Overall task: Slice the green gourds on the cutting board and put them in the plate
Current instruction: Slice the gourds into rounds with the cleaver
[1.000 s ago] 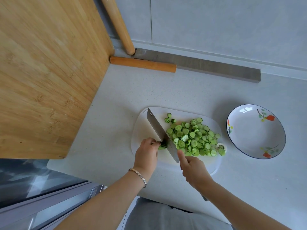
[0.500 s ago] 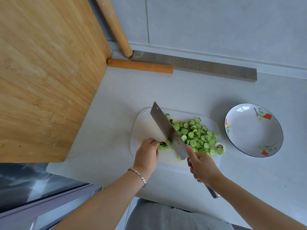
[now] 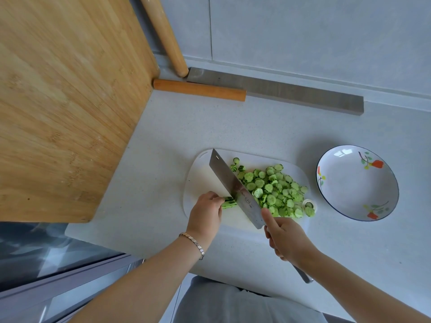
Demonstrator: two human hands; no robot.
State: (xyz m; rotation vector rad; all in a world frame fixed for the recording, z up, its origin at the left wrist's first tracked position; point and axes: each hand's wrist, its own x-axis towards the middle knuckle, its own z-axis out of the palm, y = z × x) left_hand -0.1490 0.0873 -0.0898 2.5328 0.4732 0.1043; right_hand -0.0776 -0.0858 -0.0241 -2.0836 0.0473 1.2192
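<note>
A white cutting board (image 3: pixel 200 173) lies on the grey counter. On it, my left hand (image 3: pixel 206 213) pinches the short remaining end of a green gourd (image 3: pixel 228 202). My right hand (image 3: pixel 283 236) grips the handle of a steel cleaver (image 3: pixel 233 185), forefinger laid along the blade, whose edge rests on the gourd stub just right of my left fingertips. A heap of green gourd slices (image 3: pixel 277 192) covers the board's right half. The floral white plate (image 3: pixel 356 183) stands empty to the right of the board.
A large bamboo board (image 3: pixel 63 101) fills the left side. A wooden rolling pin (image 3: pixel 163 33) leans on the wall; a wooden-handled tool (image 3: pixel 198 89) and a long steel bar (image 3: pixel 279 92) lie along the back. The counter's front edge runs below my wrists.
The cleaver was down in the gourd, rose half a second ago, and has come back down onto the stub. My left hand stays on the gourd end.
</note>
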